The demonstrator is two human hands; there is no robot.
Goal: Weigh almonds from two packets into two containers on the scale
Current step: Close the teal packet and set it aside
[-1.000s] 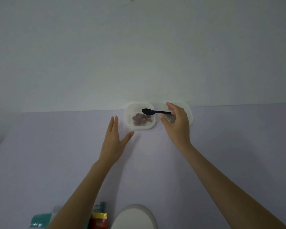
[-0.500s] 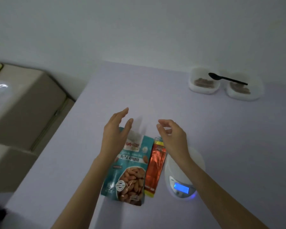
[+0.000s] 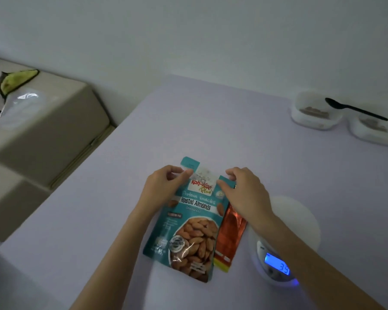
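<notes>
A teal packet of roasted almonds (image 3: 188,222) lies flat on the pale table. My left hand (image 3: 164,186) pinches its top left corner and my right hand (image 3: 244,191) pinches its top right corner. An orange foil packet (image 3: 230,238) lies partly under the teal one on its right. A white scale (image 3: 285,240) with a lit blue display stands to the right, partly behind my right forearm. Two white containers, one (image 3: 311,117) and the other (image 3: 372,135), hold almonds at the far right. A black spoon (image 3: 354,108) rests across them.
A beige sofa or mattress (image 3: 43,124) with a green cloth (image 3: 16,79) stands left of the table. The table's left edge runs diagonally near the teal packet. A white wall rises behind the table.
My right hand let go of the spoon, which now lies across the containers. The view swung left and down to the packets. Both hands came down and took the teal packet's top corners.
</notes>
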